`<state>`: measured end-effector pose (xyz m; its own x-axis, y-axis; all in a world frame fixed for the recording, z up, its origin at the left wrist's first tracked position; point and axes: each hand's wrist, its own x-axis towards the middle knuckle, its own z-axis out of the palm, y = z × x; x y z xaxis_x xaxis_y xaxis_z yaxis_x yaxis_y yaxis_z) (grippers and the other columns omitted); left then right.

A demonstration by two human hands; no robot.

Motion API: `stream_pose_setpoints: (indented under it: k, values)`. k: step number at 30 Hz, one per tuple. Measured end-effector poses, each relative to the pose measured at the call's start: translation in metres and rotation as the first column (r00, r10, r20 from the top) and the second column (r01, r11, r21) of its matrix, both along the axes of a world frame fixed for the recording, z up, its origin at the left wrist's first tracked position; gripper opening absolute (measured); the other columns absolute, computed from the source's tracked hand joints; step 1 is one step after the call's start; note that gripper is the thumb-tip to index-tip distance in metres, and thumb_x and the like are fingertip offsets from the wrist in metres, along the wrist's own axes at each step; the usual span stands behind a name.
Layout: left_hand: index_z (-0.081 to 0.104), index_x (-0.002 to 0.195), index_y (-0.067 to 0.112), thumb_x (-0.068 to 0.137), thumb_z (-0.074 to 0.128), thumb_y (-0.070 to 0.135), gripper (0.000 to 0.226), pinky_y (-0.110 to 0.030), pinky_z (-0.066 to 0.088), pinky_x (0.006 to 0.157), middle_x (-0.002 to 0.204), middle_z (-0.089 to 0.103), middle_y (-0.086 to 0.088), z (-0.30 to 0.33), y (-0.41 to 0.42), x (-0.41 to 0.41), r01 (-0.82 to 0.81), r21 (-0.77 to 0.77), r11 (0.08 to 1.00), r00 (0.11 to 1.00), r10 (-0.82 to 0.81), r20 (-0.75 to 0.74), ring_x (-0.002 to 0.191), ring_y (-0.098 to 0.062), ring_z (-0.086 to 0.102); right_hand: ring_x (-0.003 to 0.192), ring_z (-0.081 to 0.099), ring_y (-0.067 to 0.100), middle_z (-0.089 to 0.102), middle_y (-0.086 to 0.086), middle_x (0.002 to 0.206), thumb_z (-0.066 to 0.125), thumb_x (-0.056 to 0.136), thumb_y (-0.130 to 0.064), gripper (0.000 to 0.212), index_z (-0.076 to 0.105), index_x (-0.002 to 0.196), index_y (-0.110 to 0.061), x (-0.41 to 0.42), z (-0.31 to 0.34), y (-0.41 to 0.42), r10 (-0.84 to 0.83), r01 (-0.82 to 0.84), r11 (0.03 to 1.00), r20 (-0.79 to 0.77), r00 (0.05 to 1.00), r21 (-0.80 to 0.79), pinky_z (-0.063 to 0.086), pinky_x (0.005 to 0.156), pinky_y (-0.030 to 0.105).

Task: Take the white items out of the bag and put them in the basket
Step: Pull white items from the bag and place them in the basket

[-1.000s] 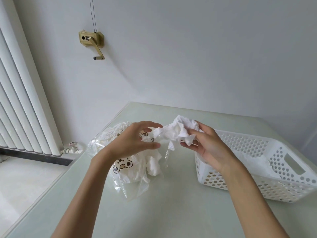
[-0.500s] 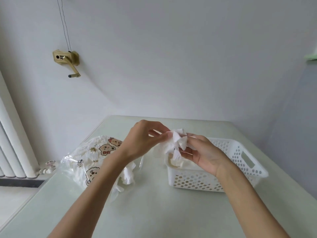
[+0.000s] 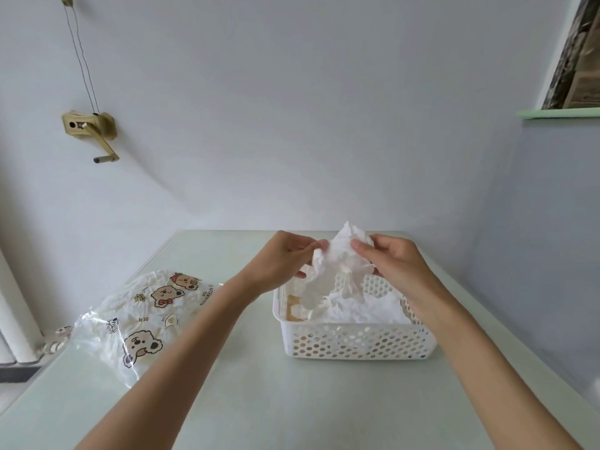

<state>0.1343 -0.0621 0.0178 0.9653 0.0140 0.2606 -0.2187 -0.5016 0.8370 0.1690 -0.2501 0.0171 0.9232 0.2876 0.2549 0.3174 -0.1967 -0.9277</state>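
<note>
Above the basket's far left part: one crumpled white item (image 3: pixel 341 261), thin and creased, held between both hands; its lower folds hang down and meet the heap inside the basket. Left hand (image 3: pixel 282 264): fingers curled, thumb and fingertips pinching the item's left edge; forearm reaching in from the lower left. Right hand (image 3: pixel 394 264): thumb laid against the item's front, fingers curled behind it, gripping the right side; forearm reaching in from the lower right, crossing over the basket's right wall.

Centre right of the table: basket (image 3: pixel 357 344), white plastic, rectangular, walls perforated with round holes; standing flat on the table; contents, a heap of white items (image 3: pixel 363 311) filling most of the interior, with a tan patch showing at the near left corner, nature not discernible.

Left of the basket, apart from it: bag (image 3: pixel 143 316), clear plastic, printed with cartoon bears and small motifs; lying slumped on the table near its left edge; white material visible through the film, so it is not emptied; the left forearm passes over its right end.

Underneath all: table (image 3: pixel 259 401), pale green, smooth, its far edge against the wall.

Wall fittings, upper left: brass-coloured crank handle (image 3: pixel 91 131) on a mount, two thin cords running up from it. Far left edge: white vertical radiator columns (image 3: pixel 13 319), with pipe fittings low beside the bag. Upper right: pale green ledge (image 3: pixel 558 112) with a dark framed edge above it.
</note>
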Motion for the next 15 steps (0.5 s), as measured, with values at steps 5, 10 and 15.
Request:
stream_pose_setpoints:
  k: [5,10,15]
  values:
    - [0.058,0.127,0.030,0.081,0.043,0.069,0.063,-0.024,0.057,0.077,0.119,0.061,0.013,0.007,-0.013,-0.006,0.059,-0.041,0.997,0.997,-0.061,-0.046,0.102,-0.001,0.061,0.085,0.069,0.021,0.074,0.003,0.088,0.059,0.093,-0.036,0.022,0.070,0.094,-0.017,0.000,-0.003,0.002,0.014,-0.015,1.000,0.033,0.999,0.010,0.052,0.080,0.034]
    - [0.041,0.138,0.036,0.070,0.082,0.034,0.079,-0.015,0.052,0.084,0.128,0.056,0.013,0.003,-0.016,-0.009,0.220,-0.012,0.975,0.971,-0.220,-0.091,0.111,0.000,0.060,0.056,0.039,0.012,0.034,-0.003,0.055,0.053,0.095,-0.042,0.044,0.048,0.066,-0.009,0.003,-0.005,0.007,-0.099,0.101,0.995,0.096,0.990,-0.012,0.033,0.060,0.029]
    - [0.063,0.111,0.030,0.081,0.076,0.015,0.036,-0.021,0.056,0.077,0.102,0.071,0.004,-0.003,-0.012,-0.008,0.162,-0.072,0.984,0.987,-0.163,-0.011,0.089,-0.004,0.068,0.044,0.025,0.008,0.022,-0.006,0.051,0.049,0.095,-0.045,0.053,0.026,0.057,-0.017,0.007,-0.009,0.005,-0.142,0.146,0.988,0.069,0.987,-0.045,0.025,0.052,0.026]
